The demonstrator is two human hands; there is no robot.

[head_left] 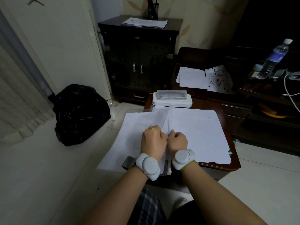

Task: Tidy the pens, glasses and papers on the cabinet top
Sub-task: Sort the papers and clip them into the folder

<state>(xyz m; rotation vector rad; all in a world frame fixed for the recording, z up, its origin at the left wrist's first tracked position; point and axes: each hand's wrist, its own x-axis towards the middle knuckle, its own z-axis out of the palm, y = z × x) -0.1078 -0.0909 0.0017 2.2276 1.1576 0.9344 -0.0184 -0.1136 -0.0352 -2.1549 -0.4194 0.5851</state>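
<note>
Both hands sit close together over a spread of white papers [194,127] on a small reddish-brown worktop [227,168]. The left hand [153,140] and the right hand [177,140] are both curled into fists, the fingers [159,133] of each tucked in and pinching the near edge of a clear plastic sleeve [164,117] that rises between them over the papers. Each wrist carries a grey rounded band, the left one [148,165] and the right one [183,158].

Part of the paper stack hangs off the left edge of the worktop over the tiled floor. At the far end of the worktop, just beyond the papers, lies a white case [172,101] with a clear glasses box [172,94] on top of it; dark frames show faintly through the lid.

Farther back stands a dark cabinet [138,59] against the wall. On its top lie more sheets [144,23], and behind them a dark pen holder [153,11] with pens standing in it.

A black rubbish bag [81,112] slumps on the floor to the left. To the right, loose sheets [203,79] lie on a dark chair seat, and a water bottle [274,59] stands tilted on a low dark unit
</note>
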